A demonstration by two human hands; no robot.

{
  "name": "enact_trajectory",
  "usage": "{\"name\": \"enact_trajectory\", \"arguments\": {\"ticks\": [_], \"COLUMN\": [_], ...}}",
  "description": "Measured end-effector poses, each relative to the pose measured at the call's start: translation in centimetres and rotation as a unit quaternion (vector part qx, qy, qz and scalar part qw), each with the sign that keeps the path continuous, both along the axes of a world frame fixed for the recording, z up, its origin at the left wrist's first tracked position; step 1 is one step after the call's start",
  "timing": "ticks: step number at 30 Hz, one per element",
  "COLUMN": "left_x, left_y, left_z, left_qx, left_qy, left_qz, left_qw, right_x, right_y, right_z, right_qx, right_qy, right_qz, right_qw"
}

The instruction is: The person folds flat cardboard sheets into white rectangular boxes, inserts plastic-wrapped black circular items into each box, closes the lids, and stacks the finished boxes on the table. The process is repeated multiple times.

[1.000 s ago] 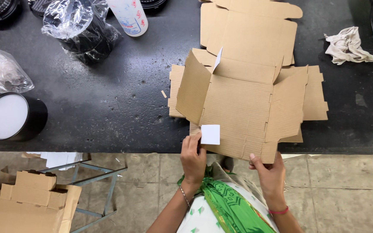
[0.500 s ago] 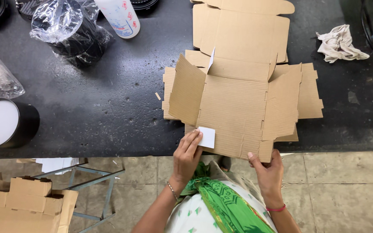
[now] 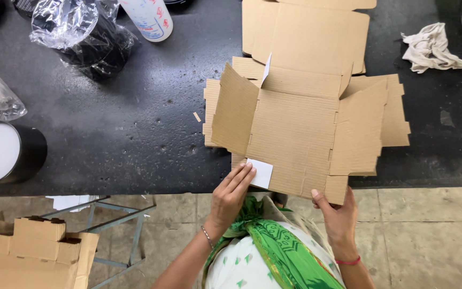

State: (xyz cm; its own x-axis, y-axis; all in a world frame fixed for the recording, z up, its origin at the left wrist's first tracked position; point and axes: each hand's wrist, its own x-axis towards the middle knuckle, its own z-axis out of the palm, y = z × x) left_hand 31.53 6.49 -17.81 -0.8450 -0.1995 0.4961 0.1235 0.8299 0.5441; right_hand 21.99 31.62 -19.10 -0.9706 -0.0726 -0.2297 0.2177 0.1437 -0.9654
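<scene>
A dark, speckled counter (image 3: 135,134) runs above a tiled floor. On it lie two flat brown corrugated cardboard box blanks: one half-folded blank (image 3: 295,131) at the near edge with its side flaps raised, and a second unfolded blank (image 3: 306,32) behind it, partly under it. A small white square label (image 3: 261,173) sits on the near flap of the half-folded blank. The left hand (image 3: 230,197) rests its extended fingers (image 3: 240,176) flat against the label's edge, holding nothing. The right hand (image 3: 338,214) pinches the blank's near right corner. One crumpled white cloth (image 3: 431,48) lies far right. One black cylinder with a white face (image 3: 4,152) lies left; one plastic-wrapped black object (image 3: 84,35) and one white bottle (image 3: 148,18) stand behind.
</scene>
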Motion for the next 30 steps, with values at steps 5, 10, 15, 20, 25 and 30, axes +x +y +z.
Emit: {"name": "enact_trajectory", "arguments": {"ticks": [5, 10, 15, 20, 25, 30], "left_x": [0.9, 0.9, 0.5, 0.5, 0.6, 0.4], "left_y": [-1.8, -1.8, -1.4, -1.9, -1.4, -0.3], "left_z": [0.7, 0.3, -0.6, -0.9, -1.0, -1.0], "left_qx": [-0.083, -0.126, -0.124, -0.131, -0.120, -0.118], "left_qy": [-0.055, -0.066, -0.068, -0.066, -0.071, -0.057], "left_qz": [-0.041, -0.084, -0.078, -0.083, -0.061, -0.061], "left_qw": [0.994, 0.986, 0.987, 0.986, 0.988, 0.989], "right_x": [-0.1, -0.1, 0.1, 0.1, 0.7, 1.8], "right_y": [0.0, 0.0, -0.1, -0.4, -0.5, -0.4], "right_z": [0.1, 0.2, 0.3, 0.7, 1.3, 1.5], "right_qx": [-0.004, 0.013, 0.017, 0.014, 0.103, 0.208], "right_qy": [-0.001, -0.002, -0.007, 0.004, 0.059, 0.240], "right_qz": [0.005, 0.011, 0.000, 0.006, -0.001, -0.011], "right_qw": [1.000, 1.000, 1.000, 1.000, 0.993, 0.948]}}
